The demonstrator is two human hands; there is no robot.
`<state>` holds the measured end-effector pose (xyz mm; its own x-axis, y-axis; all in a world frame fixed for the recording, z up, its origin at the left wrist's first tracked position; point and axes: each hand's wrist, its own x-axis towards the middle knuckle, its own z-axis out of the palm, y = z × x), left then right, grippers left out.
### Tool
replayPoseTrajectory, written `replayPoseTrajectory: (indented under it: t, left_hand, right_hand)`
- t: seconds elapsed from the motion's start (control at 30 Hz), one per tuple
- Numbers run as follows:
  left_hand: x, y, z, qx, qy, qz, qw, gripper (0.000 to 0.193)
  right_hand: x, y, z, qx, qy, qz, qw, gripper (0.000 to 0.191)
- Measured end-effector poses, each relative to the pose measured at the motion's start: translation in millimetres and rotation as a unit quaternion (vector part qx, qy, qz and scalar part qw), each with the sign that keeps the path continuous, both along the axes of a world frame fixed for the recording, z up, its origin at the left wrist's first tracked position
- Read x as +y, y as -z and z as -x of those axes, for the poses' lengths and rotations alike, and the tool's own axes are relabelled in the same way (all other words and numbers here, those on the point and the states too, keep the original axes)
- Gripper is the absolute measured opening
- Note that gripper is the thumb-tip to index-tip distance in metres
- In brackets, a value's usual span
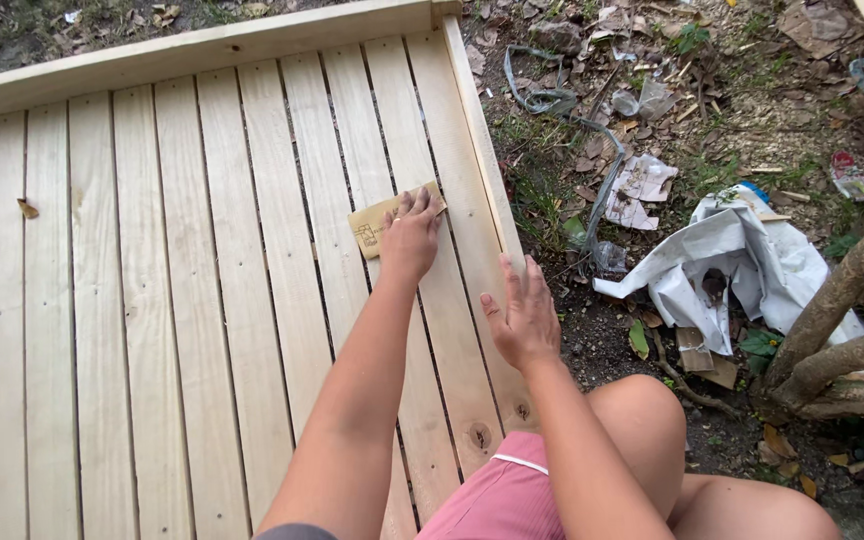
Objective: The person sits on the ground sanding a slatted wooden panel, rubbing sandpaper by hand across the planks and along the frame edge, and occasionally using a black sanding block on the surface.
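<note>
A pale wooden slatted panel (pixel 182 300) with a raised frame edge lies on the ground in front of me. My left hand (pixel 409 238) presses palm-down on a tan sheet of sandpaper (pixel 370 230) lying across two slats near the panel's right side. My right hand (pixel 524 322) rests flat with its fingers spread on the rightmost slat and the frame's right rail (pixel 477 130), holding nothing. My bare knee and pink shorts (pixel 502 500) show at the bottom.
Dirt ground to the right holds litter: a crumpled white plastic sheet (pixel 742 260), paper scraps (pixel 642 185), a grey strap (pixel 552 100) and dry leaves. Tree roots (pixel 842 330) rise at the right edge. A dry leaf (pixel 27 208) lies on the left slats.
</note>
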<state>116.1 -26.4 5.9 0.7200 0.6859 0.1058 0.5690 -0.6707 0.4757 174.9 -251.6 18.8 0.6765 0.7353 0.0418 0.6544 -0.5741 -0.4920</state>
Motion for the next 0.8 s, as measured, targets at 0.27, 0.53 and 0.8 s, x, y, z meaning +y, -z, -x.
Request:
replayPoseTrajectory:
  t: [0.27, 0.53, 0.8]
  left_hand:
    - [-187.6, -1.4, 168.5, 0.047, 0.096, -0.018, 0.994, 0.063]
    - [-147.9, 2.6, 131.6, 0.048, 0.037, -0.036, 0.997, 0.059]
    - [-65.9, -4.6, 44.5, 0.042, -0.016, -0.015, 0.999, 0.045]
  right_hand:
    - [2.0, -7.6, 6.1, 0.010, 0.018, 0.010, 1.000, 0.074]
    - [-0.3, -6.5, 4.3, -0.001, 0.012, 0.018, 1.000, 0.076]
    - [2.4, -2.5, 3.8, -0.037, 0.004, 0.020, 0.999, 0.076]
